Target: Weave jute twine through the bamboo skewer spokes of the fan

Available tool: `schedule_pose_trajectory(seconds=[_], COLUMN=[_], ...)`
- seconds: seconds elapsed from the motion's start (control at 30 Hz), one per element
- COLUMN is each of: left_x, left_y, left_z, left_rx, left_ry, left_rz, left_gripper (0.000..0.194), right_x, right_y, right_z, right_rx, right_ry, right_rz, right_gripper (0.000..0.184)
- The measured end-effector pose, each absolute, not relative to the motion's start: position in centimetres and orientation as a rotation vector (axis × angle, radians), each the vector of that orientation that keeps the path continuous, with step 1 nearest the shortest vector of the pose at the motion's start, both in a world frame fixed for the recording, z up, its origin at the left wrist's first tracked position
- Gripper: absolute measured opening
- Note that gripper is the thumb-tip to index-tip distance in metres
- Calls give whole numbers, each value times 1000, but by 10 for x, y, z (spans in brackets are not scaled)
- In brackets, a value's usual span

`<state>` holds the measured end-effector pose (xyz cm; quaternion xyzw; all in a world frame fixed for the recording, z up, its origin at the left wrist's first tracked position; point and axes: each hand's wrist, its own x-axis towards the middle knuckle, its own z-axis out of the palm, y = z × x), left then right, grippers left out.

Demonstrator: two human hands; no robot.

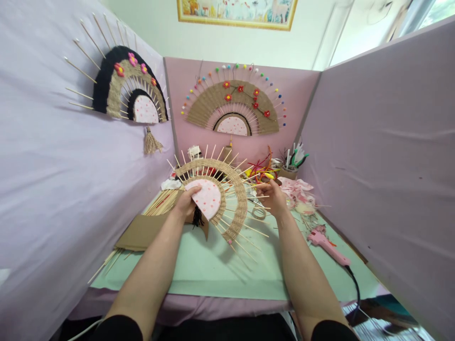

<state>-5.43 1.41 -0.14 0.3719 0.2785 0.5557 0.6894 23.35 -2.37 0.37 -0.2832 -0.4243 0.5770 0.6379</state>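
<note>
A half-round woven fan (239, 189) is tilted above the table, its thin wooden sticks spreading out past a band of tan cord. My left hand (186, 201) grips it at the pink dotted half-disc (206, 196), thumb on the front face. Below that hand hangs a black tassel (197, 217). On the fan's right side, my right hand (273, 195) has its fingers bent together at the stick ends, seemingly pinching one; the fingertips are small and partly hidden. A sheet of brown cardboard (140, 232) lies under and left of the fan.
A pink glue gun (329, 248) with a black cord lies at right. Behind are pink dotted fabric (296, 187), a tape roll (259, 213) and a cup of tools (288, 173). Loose sticks (161, 201) lie at left. Two finished fans (232, 104) hang on the partition walls.
</note>
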Motion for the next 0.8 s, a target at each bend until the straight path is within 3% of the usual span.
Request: schedule_pose_trajectory(seconds=[0.17,0.33,0.8], left_x=[-48,-47,-55], left_y=[12,13,20], left_z=[-4,-6,-6], left_rx=[845,813,816], left_ry=[581,602,618], left_rz=[1228,1235,1322], left_gripper=[21,21,21], right_x=[229,234,237], right_y=[-34,-38,-26], right_z=[7,8,0], right_rx=[-618,-699,-833], right_ry=[-1094,-1180,-1188], right_rz=[1500,1404,1278], right_gripper=[53,66,52])
